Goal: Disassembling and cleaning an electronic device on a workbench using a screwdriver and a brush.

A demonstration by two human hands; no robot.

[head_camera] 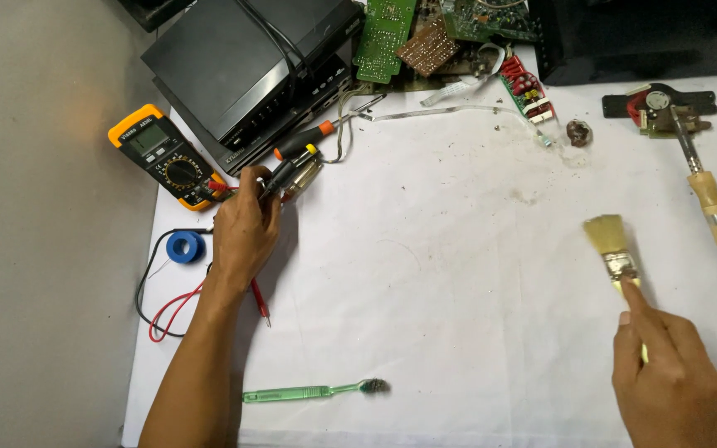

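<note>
My left hand (244, 228) reaches to the upper left of the white sheet and grips a black screwdriver with a yellow tip (289, 172). Just beyond it lies an orange-handled screwdriver (304, 140). A yellow multimeter (165, 156) sits to the hand's left, and its red probe (260, 303) lies under my wrist. My right hand (665, 373) at the lower right holds a flat paintbrush (610, 245) by the handle, index finger along it, bristles pointing away over the sheet.
Black electronic boxes (242, 66) and green circuit boards (385, 37) fill the top. A wooden-handled soldering iron (711, 207) lies at right. A green toothbrush (313, 392) lies near the front edge. A blue tape roll (185, 246) and looped red and black leads (159, 315) are at left.
</note>
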